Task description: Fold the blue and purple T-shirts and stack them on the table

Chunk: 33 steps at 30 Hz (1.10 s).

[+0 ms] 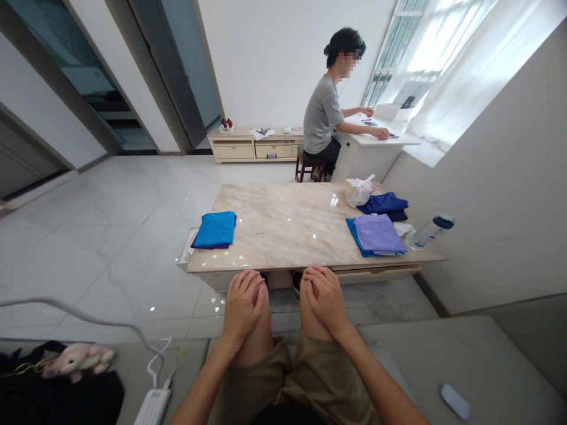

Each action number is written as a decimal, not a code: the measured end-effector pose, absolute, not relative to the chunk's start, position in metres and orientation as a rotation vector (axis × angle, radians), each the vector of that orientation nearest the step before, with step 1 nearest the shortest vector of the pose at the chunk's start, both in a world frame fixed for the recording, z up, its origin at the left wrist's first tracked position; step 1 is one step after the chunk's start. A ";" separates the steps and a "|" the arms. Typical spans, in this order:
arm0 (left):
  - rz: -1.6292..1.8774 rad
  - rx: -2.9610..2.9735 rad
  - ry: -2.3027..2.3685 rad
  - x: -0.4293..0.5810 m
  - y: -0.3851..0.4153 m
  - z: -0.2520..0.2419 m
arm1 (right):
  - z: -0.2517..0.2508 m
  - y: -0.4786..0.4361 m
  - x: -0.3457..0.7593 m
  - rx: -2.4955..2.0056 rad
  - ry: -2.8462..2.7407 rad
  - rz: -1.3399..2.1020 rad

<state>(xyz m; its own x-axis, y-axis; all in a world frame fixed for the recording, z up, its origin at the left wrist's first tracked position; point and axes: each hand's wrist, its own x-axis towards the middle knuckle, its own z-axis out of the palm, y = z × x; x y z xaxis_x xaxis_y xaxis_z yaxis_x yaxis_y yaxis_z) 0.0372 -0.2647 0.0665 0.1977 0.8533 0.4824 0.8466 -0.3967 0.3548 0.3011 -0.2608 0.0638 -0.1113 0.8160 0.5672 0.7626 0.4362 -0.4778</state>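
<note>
My left hand (244,300) rests on my left knee, its fingers lying over the kneecap with nothing in them. On the other knee lies my right hand (324,298), also holding nothing, fingers stretched over the knee. Just beyond both hands stands a low marble-topped table (283,230). A folded blue cloth (215,229) lies at its left end, with a purple edge showing beneath. Toward the right end sits a stack topped by a folded lavender cloth (380,234), with blue cloth under it.
Behind the lavender cloth are a dark blue cloth (384,203) and a white plastic bag (359,191). A clear bottle (430,232) stands at the table's right edge. A person (325,112) sits at a white desk (372,154). A power strip (153,407) and plush toy (80,360) lie on the sofa.
</note>
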 end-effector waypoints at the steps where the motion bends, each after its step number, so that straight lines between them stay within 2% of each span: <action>1: 0.980 2.431 1.717 0.037 -0.267 0.065 | 0.064 -0.263 0.300 -1.333 -1.888 0.078; 21: 0.963 2.561 1.665 0.038 -0.248 0.058 | 0.068 -0.246 0.290 -1.315 -1.854 0.117; 33: 0.959 2.574 1.608 0.042 -0.239 0.062 | 0.068 -0.237 0.295 -1.273 -1.819 0.282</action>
